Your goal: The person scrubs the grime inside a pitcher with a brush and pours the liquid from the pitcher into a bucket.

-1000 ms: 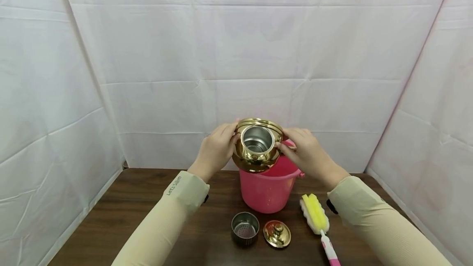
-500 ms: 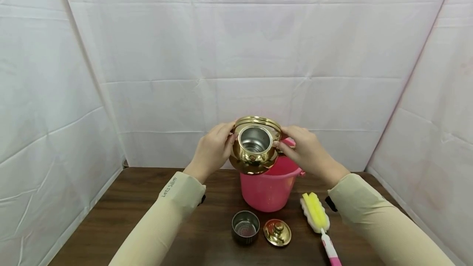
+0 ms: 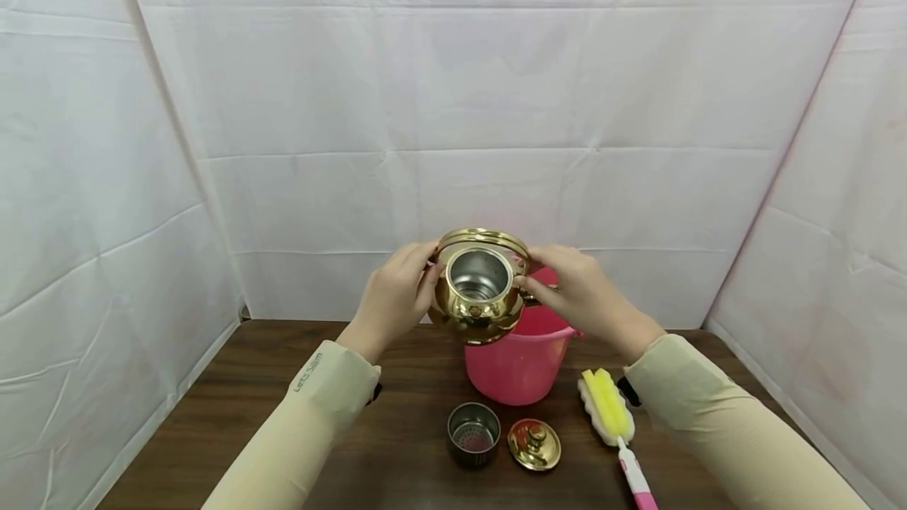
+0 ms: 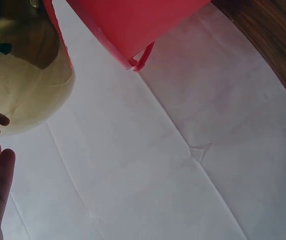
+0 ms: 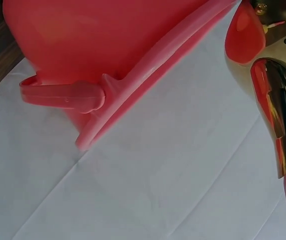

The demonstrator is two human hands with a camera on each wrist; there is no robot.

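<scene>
Tilted so that its round mouth faces me, a shiny gold teapot (image 3: 464,325) is held up in the head view, overlapping the far-left rim of the pink bucket (image 3: 517,372). Inside, its walls are silvery metal. My left hand (image 3: 395,290) grips the left side, thumb near the mouth. The right hand (image 3: 577,286) holds the opposite side by the spout, its thumb at the mouth's rim. In the right wrist view the spout (image 5: 278,117) hangs beside the fingers. The left wrist view shows the teapot's rounded body (image 4: 30,95) above the fingertips.
On the dark wooden table (image 3: 276,384), a metal strainer cup (image 3: 474,439) stands before the bucket, next to a gold lid (image 3: 534,445). A yellow-and-white sponge brush (image 3: 608,408) lies to the right. White cloth (image 3: 453,85) hangs behind and at both sides.
Both hands have carried the teapot a little to the left, and it sits slightly lower now. The bucket, strainer cup, lid and brush have stayed in place.
</scene>
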